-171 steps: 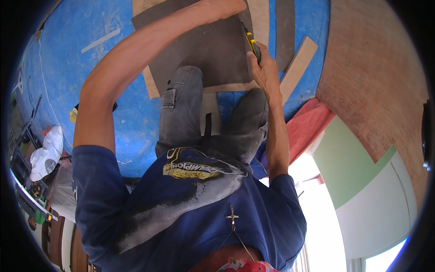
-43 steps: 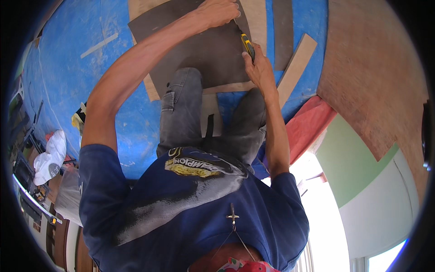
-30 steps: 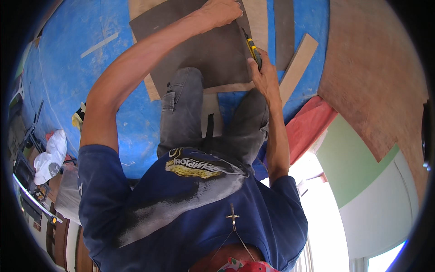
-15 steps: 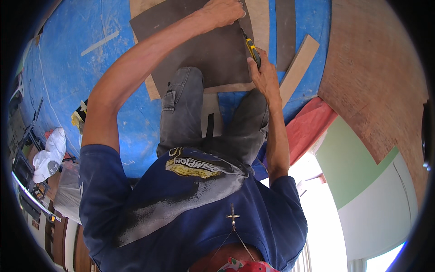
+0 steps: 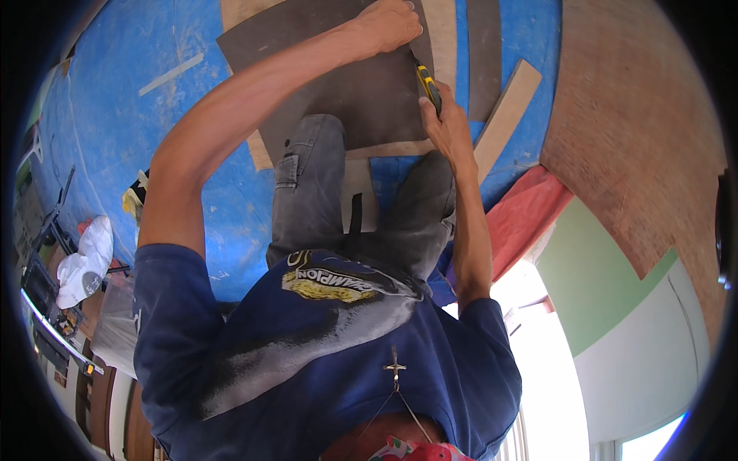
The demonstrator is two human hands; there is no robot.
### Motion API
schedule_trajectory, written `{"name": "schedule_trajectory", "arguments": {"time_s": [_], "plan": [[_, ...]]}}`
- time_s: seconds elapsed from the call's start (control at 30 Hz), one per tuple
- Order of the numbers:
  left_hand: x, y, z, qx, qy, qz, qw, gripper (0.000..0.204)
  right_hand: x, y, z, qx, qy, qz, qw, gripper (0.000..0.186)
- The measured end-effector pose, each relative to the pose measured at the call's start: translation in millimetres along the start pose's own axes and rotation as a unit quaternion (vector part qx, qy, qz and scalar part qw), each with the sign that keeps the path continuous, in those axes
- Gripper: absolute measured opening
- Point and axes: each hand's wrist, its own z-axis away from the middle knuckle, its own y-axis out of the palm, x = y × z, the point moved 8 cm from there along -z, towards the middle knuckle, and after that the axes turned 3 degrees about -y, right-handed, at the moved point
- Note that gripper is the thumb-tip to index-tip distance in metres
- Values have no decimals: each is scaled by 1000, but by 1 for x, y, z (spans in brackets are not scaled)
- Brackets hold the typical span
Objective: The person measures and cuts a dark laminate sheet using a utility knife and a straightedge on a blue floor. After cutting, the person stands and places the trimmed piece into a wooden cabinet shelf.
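A dark brown flat sheet [image 5: 338, 100] lies in front of my knees, on top of a light brown board [image 5: 444, 46]. My right hand [image 5: 448, 119] is wrapped round a yellow and black utility knife [image 5: 427, 83], its tip pointing away from me at the sheet near its right edge. Just beyond that tip, my left hand [image 5: 388, 27] rests on the sheet with its fingers curled and pressed together. What those fingers hold, if anything, is hidden. My left forearm crosses over the sheet's far left part.
A blue tarp [image 5: 115, 138] covers the floor. To the right lie a dark strip [image 5: 484, 61] and a slanted wooden plank [image 5: 507, 115]. Beyond them spreads a large brown wood panel [image 5: 638, 115], with red cloth [image 5: 530, 215] nearer me. At far left sits a white bag [image 5: 86, 261].
My left hand has shifted slightly nearer and to the right. The dark sheet's left corner sits a little further left. My right hand and the knife look nearly still.
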Motion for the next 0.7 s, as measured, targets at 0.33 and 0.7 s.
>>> {"name": "schedule_trajectory", "arguments": {"time_s": [0.33, 0.7], "plan": [[10, 8, 3, 4, 10, 54, 998, 13, 3, 3, 8, -29, -14, -28, 999, 41], [8, 8, 1, 15, 15, 27, 999, 14, -2, -1, 12, -12, -13, -12, 1000, 42]]}}
